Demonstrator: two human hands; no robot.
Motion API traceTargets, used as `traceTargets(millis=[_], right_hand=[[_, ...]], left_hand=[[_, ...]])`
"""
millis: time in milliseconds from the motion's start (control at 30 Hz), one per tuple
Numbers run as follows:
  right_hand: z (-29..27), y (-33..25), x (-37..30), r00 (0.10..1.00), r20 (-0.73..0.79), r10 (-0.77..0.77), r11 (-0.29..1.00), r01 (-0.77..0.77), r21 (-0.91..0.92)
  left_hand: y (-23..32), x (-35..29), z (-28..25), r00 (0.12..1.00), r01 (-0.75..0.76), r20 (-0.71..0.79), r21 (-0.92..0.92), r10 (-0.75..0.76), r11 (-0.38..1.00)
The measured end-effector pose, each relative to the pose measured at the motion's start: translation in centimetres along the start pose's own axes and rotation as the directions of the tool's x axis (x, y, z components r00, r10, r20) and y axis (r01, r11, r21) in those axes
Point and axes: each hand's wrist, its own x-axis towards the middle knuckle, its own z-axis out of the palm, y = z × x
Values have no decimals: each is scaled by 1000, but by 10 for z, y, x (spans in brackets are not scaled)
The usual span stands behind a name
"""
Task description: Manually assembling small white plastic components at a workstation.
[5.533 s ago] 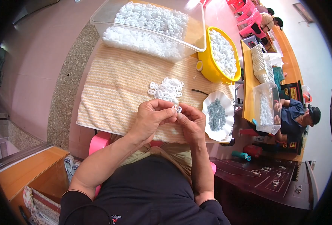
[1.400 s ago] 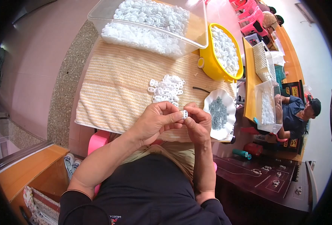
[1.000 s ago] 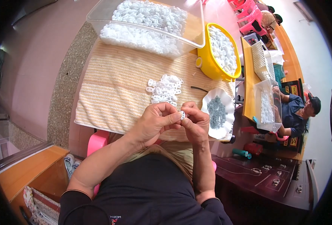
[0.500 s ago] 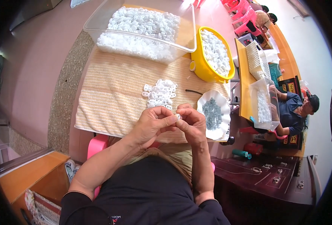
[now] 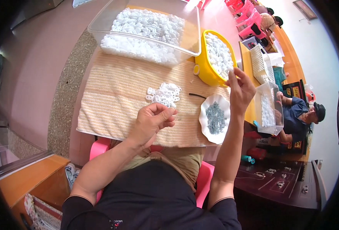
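My left hand (image 5: pixel 153 122) is over the striped cloth just below a small pile of white plastic pieces (image 5: pixel 164 94). Its thumb and forefinger are pinched; whatever is between them is too small to make out. Reached out to the right, my right hand (image 5: pixel 241 92) has its fingertips at the near rim of a yellow tub (image 5: pixel 204 71) full of white pieces (image 5: pixel 218 53). Those fingers are closed, and what they hold is unclear against the white pieces. Between my hands and to the right, a white scalloped dish (image 5: pixel 204 122) holds small grey-clear parts (image 5: pixel 215 118).
A large clear bin (image 5: pixel 192 48) of white pieces stands at the table's far side. The striped towel (image 5: pixel 112 96) covers the table, with a thin black strip (image 5: pixel 197 95) on it. At the right, a co-worker (image 5: pixel 297 115) sits sideways in view by another clear bin (image 5: pixel 270 126).
My hands were together around a small white piece. They have parted: the right has swung up and right to the yellow tub, while the left stays near the pile.
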Motion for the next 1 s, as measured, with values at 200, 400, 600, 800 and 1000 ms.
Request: traceTargets(millis=[200,400,600,800,1000], right_hand=[[9,22,-30,941,335,38,999,-44,12],[27,27,-59,855,511,88,984,7,-180],[30,12,-69,815,564,133,966,20,-257],[23,-7,-98,718,684,126,945,122,-302],[25,-9,-114,678,722,140,924,172,-341]], left_hand=[[9,1,-1,997,-44,-72,-41,41,998],[9,2,-5,996,-49,-74,-20,48,999],[10,4,-6,995,-59,-81,-19,57,998],[11,4,-7,994,-62,-95,-5,61,998],[11,4,-6,993,-67,-96,-21,65,998]])
